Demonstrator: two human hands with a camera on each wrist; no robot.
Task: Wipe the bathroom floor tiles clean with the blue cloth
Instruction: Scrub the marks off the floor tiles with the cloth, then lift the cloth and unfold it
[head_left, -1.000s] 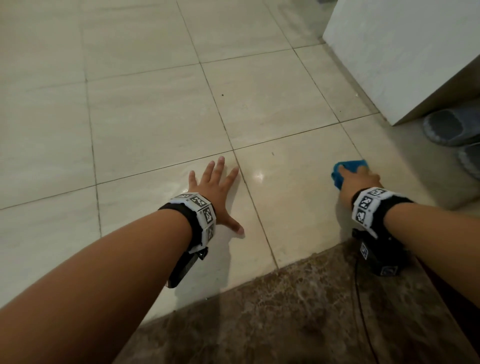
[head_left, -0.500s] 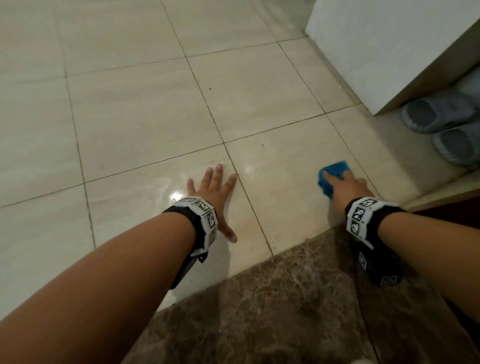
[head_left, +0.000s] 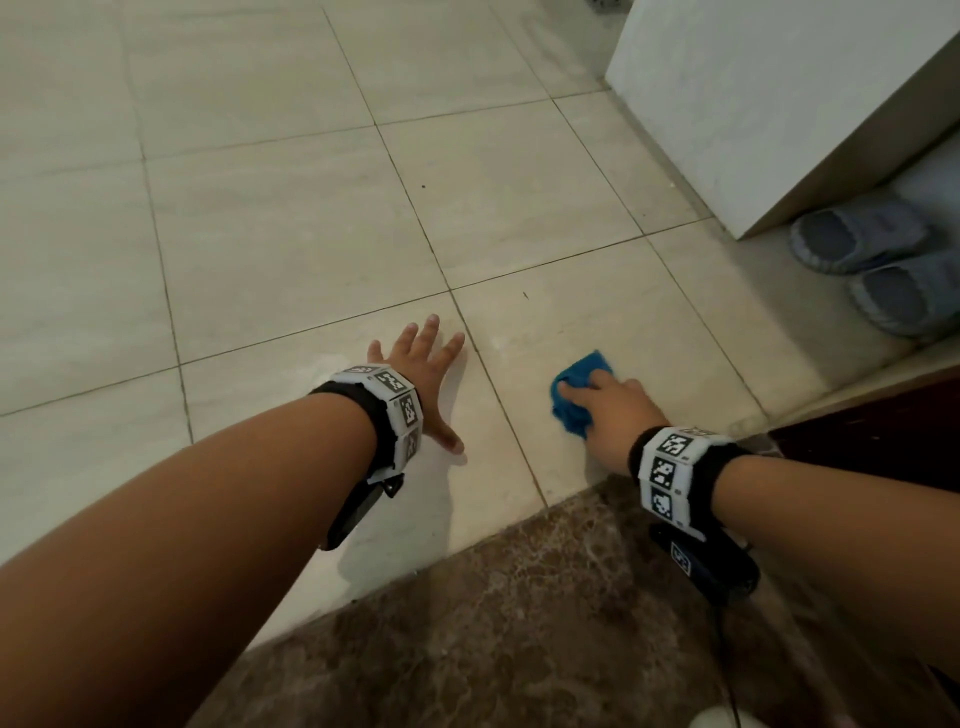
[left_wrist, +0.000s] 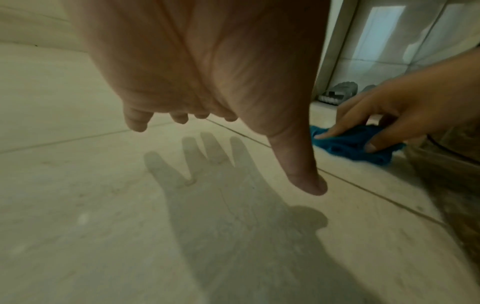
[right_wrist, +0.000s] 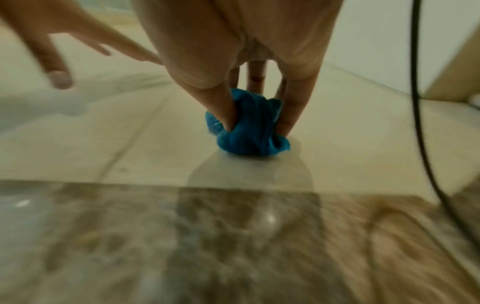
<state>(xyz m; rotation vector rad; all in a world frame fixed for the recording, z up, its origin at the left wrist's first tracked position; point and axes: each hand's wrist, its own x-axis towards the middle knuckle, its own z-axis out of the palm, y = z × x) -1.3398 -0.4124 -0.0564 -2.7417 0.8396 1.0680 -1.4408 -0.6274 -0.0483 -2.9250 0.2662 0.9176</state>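
The pale floor tiles (head_left: 291, 223) are hovered over by the left hand (head_left: 421, 369), spread wide and flat with nothing held, while the bunched blue cloth (head_left: 574, 389) is gripped and pressed onto a tile near the brown marble threshold (head_left: 519, 623) by the right hand (head_left: 618, 410).

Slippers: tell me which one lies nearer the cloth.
The farther slipper, beside the white cabinet; it lies left of the other slipper, closer to the cloth.
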